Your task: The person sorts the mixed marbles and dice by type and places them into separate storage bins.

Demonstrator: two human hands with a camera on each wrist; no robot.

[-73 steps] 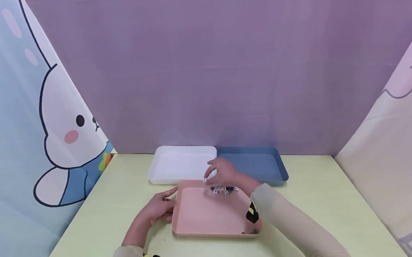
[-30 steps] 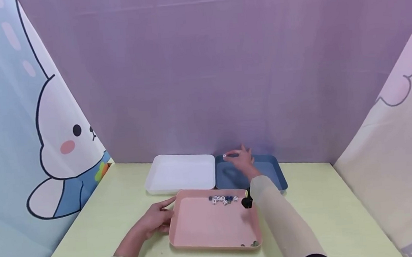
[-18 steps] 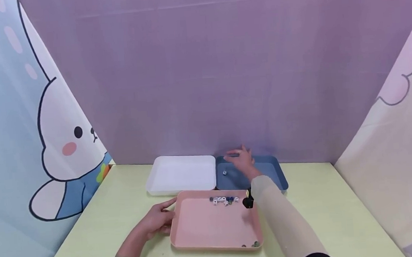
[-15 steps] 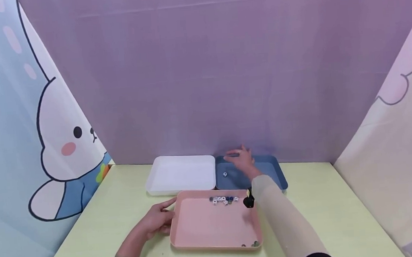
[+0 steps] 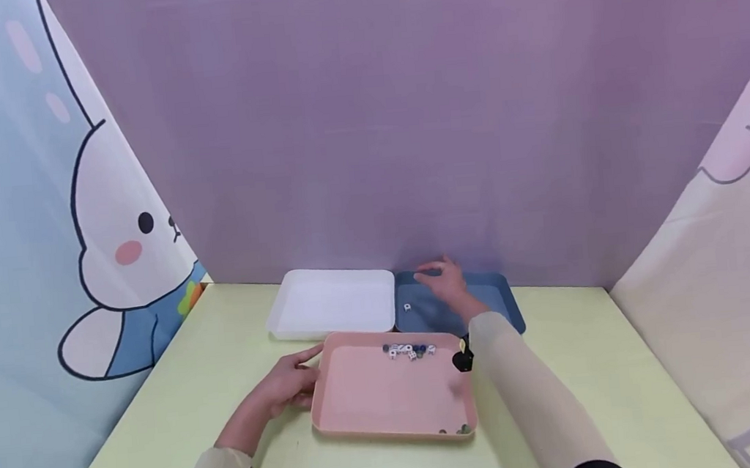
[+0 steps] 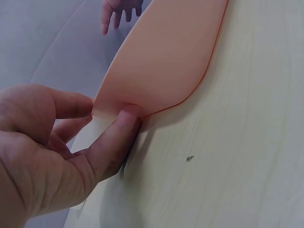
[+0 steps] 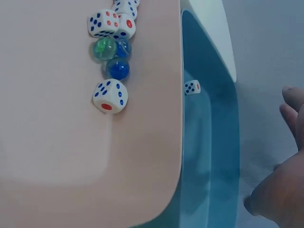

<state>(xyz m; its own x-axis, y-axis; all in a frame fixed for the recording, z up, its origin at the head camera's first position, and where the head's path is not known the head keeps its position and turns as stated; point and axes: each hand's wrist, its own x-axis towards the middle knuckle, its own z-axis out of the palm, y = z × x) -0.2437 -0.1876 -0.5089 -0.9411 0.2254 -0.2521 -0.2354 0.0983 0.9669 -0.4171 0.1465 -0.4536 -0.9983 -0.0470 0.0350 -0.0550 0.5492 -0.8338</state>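
My left hand (image 5: 287, 382) holds the left side of the pink tray (image 5: 377, 433). In the left wrist view, the index fingertip is at the tray's rim and the thumb (image 6: 124, 124) presses against its outer wall. Over the back of the blue tray (image 5: 512, 311) hovers my right hand (image 5: 445, 281), thumb and fingers apart, holding nothing. One white die (image 7: 192, 87) lies in the blue tray, below and left of that hand. Along the pink tray's far wall sit several white dice (image 7: 110, 96) and glass marbles (image 7: 117, 68), blue and green.
A white tray (image 5: 330, 303) stands left of the blue one, behind the pink tray. A few small greenish marbles (image 5: 464, 429) lie in the pink tray's near right corner. A purple cloth (image 5: 367, 132) rises behind the table (image 5: 570, 365).
My right hand has carried a white die from over the pink tray to the blue tray and let it drop there. The left hand has kept its place at the pink tray.
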